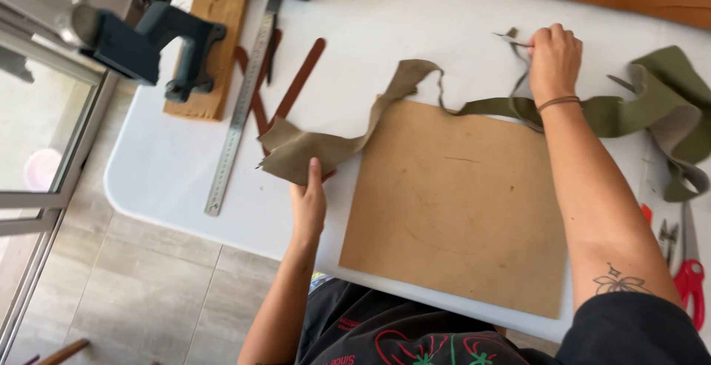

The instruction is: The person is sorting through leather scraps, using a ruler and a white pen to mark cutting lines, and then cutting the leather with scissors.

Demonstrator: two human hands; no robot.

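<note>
The near end of an olive-green leather strip (326, 146) is being pinched between the thumb and fingers of the left hand (308, 203), the thumb lying on top and pointing away from the body. The left forearm is being held nearly straight, rising from the table's front edge. The far part of the same strip is being gripped by the closed fingers of the right hand (554, 58), knuckles up, the wrist circled by a thin band (558, 101). The right forearm is being stretched diagonally across a brown fibreboard sheet (455, 209), a tattoo (621, 282) showing near the elbow.

The strip is being held twisted and draped along the board's far edge on the white table (170, 165), its remainder trailing right in loose folds. Left of it a steel ruler (243, 102), brown leather strips (300, 76) and a blue clamp tool (148, 39) on a wooden block (211, 47) are lying. Red-handled scissors (689, 272) are resting at the right edge. No container is being shown clearly.
</note>
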